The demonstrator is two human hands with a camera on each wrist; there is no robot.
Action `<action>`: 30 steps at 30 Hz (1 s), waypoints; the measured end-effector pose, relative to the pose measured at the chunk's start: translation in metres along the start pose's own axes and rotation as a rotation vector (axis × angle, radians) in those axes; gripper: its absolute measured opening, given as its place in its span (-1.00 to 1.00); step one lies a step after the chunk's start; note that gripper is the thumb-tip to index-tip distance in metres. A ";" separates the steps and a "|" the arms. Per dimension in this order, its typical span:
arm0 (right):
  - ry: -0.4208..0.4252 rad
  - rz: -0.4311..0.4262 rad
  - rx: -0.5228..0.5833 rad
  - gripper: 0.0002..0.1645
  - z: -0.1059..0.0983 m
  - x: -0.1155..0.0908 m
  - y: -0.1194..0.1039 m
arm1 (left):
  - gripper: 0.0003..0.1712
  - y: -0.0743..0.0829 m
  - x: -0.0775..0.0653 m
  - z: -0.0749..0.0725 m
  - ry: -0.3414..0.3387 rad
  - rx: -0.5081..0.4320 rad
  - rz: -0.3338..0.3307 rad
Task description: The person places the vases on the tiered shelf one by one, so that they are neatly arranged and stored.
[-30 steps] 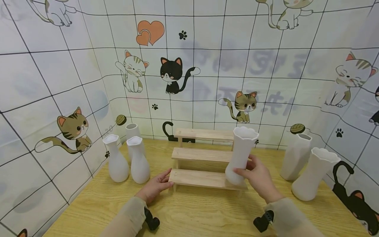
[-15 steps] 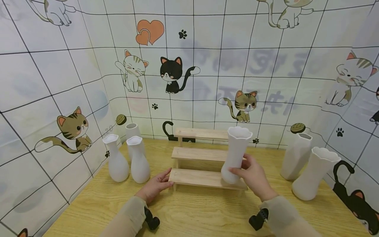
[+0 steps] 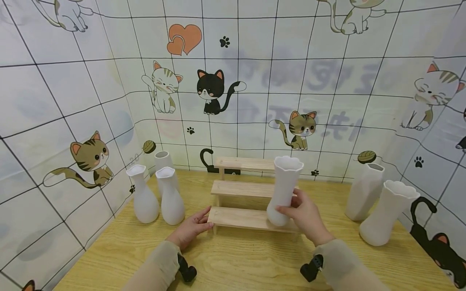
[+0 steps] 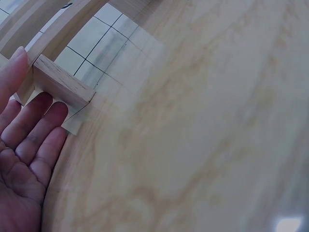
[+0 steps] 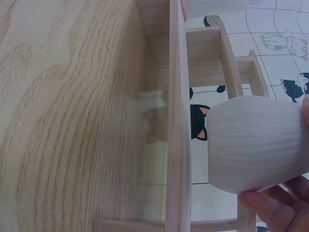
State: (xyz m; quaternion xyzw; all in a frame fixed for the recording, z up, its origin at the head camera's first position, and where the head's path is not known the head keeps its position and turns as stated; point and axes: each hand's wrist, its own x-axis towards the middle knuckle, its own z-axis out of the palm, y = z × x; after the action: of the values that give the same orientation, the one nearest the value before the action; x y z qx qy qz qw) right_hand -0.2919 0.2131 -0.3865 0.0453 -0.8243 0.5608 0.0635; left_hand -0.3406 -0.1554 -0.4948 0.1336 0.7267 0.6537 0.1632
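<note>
In the head view my right hand (image 3: 306, 218) grips a white vase (image 3: 285, 190) with a scalloped rim round its lower body, thumb in front. The vase is roughly upright, close over the right half of the bottom step of a three-step wooden stand (image 3: 236, 218). Its smooth rounded base (image 5: 256, 145) shows beside the step's edge (image 5: 178, 121) in the right wrist view. My left hand (image 3: 191, 228) holds the left end of that bottom step, thumb at the front edge. The left wrist view shows its fingertips (image 4: 58, 111) against the end of the stand.
Several white vases (image 3: 171, 202) stand in a group left of the stand. On the right are a faceted white vase (image 3: 364, 194) and another scalloped one (image 3: 382, 218). A cat-printed wall covering (image 3: 251, 89) rises behind and beside the wooden table (image 3: 233, 262).
My right hand has moved left with the vase, along the bottom step from near its right end. The left hand and the stand have stayed in place.
</note>
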 end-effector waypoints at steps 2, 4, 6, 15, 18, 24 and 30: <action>-0.005 -0.002 0.004 -0.01 0.002 0.001 -0.001 | -0.05 0.000 0.000 0.000 0.001 0.000 -0.002; -0.009 -0.004 0.006 -0.02 0.004 0.001 -0.001 | -0.06 0.000 0.000 0.000 0.003 0.001 -0.004; -0.015 -0.001 0.005 -0.02 0.006 0.002 -0.001 | -0.06 0.000 0.000 -0.001 0.002 -0.001 -0.006; -0.028 -0.010 -0.005 -0.09 0.015 0.003 -0.003 | -0.07 0.001 0.000 0.000 0.006 0.006 -0.007; -0.027 -0.007 -0.009 -0.08 0.018 0.002 -0.003 | -0.07 0.002 -0.001 0.000 0.003 0.004 -0.006; -0.029 -0.008 0.002 -0.07 0.022 0.003 -0.001 | -0.06 0.003 -0.001 0.001 0.006 0.002 -0.001; -0.029 0.013 0.006 -0.07 0.026 0.003 -0.001 | -0.06 0.003 -0.001 0.002 0.011 -0.001 0.000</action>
State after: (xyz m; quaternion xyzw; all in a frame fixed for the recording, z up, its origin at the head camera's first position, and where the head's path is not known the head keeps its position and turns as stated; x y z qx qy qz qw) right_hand -0.2965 0.1884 -0.3948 0.0483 -0.8238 0.5629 0.0477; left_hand -0.3388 -0.1543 -0.4921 0.1303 0.7274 0.6547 0.1592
